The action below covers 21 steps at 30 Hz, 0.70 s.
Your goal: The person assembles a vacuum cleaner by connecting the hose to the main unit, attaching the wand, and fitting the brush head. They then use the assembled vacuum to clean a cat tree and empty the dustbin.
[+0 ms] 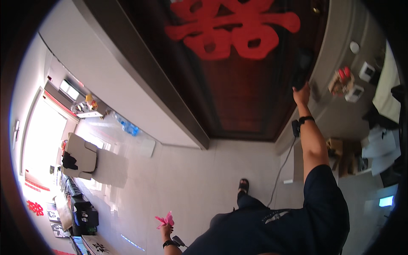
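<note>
My right arm stretches out to a dark brown door (255, 97), and my right hand (301, 94) is closed round the black door handle (300, 77) at its right edge. A large red paper cutout (233, 26) is stuck on the upper part of the door. Low at my left side, my left hand (166, 231) is closed round a crumpled pink plastic bag (165, 219). The bag's loose ends stick up above the fingers, and what it contains, if anything, cannot be made out.
A cable (278, 180) hangs from my right wrist. On the right wall are switches (366, 71) and a small basket (340, 83); boxes (335, 146) stand below. Farther left are a beige armchair (80, 156), blue water bottles (128, 127) and a cluttered seat (85, 216).
</note>
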### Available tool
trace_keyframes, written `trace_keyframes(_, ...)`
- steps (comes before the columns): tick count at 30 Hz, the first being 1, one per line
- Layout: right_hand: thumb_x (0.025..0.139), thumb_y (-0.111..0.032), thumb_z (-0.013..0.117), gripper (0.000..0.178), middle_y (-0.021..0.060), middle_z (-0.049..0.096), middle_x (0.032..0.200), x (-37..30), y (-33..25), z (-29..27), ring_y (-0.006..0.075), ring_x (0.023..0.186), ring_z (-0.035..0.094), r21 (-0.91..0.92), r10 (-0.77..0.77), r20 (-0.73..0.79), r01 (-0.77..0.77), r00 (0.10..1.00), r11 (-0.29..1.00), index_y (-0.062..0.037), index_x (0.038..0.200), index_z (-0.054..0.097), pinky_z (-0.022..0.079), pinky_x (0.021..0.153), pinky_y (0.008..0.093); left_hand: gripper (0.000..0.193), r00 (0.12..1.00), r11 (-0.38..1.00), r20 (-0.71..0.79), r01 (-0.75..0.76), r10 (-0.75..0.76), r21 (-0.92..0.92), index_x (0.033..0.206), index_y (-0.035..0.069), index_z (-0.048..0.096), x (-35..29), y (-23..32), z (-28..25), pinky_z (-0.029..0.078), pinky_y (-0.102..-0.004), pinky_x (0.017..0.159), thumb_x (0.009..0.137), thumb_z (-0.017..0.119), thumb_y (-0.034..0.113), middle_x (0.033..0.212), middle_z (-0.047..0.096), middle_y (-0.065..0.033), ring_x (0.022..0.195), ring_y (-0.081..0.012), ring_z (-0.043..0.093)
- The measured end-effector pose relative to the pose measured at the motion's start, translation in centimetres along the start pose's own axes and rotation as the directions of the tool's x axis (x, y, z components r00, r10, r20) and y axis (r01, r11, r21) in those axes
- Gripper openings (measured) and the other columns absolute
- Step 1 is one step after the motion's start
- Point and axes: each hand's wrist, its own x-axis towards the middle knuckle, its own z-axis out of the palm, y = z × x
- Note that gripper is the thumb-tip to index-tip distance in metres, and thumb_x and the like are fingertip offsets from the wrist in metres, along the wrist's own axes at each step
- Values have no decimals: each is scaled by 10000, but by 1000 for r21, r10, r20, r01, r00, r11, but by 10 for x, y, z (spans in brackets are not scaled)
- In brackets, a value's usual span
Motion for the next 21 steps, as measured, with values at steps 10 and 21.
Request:
trace_keyframes(10,668,20,714,589,183,506,1140,24,21,81,385,1085,501,-190,-274,115,292,955,937,-43,1194,456,407,925,501,382,889,961,451,-192,83,201,766,11,686,151,247,156,478,-304,472,930,533,320,686,679,-86,541,-157,612)
trace_keyframes(21,779,105,567,620,82,491,1123,158,48,201,215,991,511,526,160,229,-260,960,810,-130,1308,343,468,819,347,221,198,326,836,-945,511,25,936,51,643,186,594,382,524,-397,666,949,525,237,811,684,-122,761,-264,671)
